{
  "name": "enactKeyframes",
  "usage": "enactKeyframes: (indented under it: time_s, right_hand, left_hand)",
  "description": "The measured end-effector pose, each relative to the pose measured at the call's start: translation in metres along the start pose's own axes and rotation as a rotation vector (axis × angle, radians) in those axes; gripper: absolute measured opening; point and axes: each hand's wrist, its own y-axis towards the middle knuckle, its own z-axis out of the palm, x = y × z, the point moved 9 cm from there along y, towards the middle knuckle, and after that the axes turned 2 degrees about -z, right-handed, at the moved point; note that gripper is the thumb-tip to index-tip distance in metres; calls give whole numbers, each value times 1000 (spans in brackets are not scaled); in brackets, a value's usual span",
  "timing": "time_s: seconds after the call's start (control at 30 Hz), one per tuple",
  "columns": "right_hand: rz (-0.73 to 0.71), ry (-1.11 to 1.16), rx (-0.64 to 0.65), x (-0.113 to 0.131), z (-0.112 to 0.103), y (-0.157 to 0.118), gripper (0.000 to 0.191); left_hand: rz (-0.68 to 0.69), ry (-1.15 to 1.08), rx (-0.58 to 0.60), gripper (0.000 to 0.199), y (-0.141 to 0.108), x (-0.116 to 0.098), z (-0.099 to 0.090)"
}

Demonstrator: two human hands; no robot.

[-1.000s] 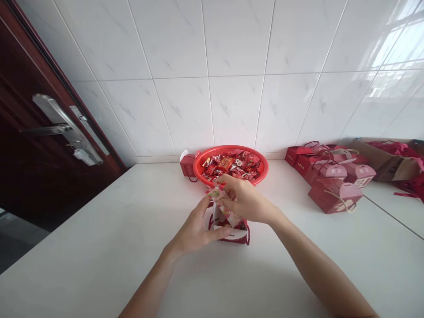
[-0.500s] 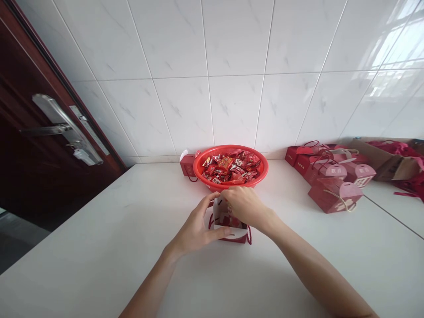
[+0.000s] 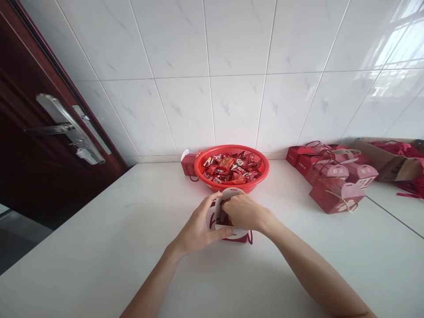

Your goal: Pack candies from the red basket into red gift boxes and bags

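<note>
A small dark red gift box [image 3: 236, 239] with white inner flaps and a red cord handle stands open on the white table in front of me. My left hand [image 3: 198, 227] grips its left side, thumb over the near flap and fingers at the far left edge. From the right, my right hand [image 3: 243, 211] reaches down into the box with curled fingers. Its fingertips are hidden inside, and whatever they hold cannot be made out. Right behind the box, a red plastic basket [image 3: 198, 170] holds many wrapped candies [image 3: 228, 163].
Another red box [image 3: 188, 165] stands left of the basket against the tiled wall. Several closed gift boxes [image 3: 336, 194] are grouped at the right. Beyond them lies a cardboard carton [image 3: 380, 163] with red material. A dark red door [image 3: 39, 145] is at the left.
My right hand has moved lower and deeper into the box, and the far white flap now shows above it. My left hand keeps its hold on the box.
</note>
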Motion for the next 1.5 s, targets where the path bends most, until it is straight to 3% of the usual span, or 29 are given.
enactKeyframes:
  time_s: [0.1, 0.27, 0.5, 0.7, 0.93, 1.13, 1.27, 1.5]
  right_hand:
    - [8, 49, 28, -7, 0, -1, 22]
    - [-9, 308, -54, -23, -26, -24, 21]
    - [38, 371, -163, -41, -44, -42, 33]
    - [88, 311, -177, -53, -40, -38, 38]
    - [176, 131, -180, -51, -33, -22, 29]
    - [214, 32, -212, -53, -34, -16, 28]
    - [219, 11, -192, -55, -33, -12, 17]
    - [126, 134, -190, -46, -25, -10, 17]
  left_hand:
    - [9, -13, 3, 83, 0, 0, 0]
    - [45, -56, 3, 83, -1, -2, 2]
    - [54, -128, 11, 82, -1, -4, 6]
    - [88, -101, 1, 84, -1, -7, 7]
    - [99, 34, -34, 51, 5, 4, 14]
    - [126, 16, -1, 50, 6, 8, 17]
    - [164, 35, -91, 42, 9, 9, 13]
    - [281, 87, -217, 34, 16, 9, 11]
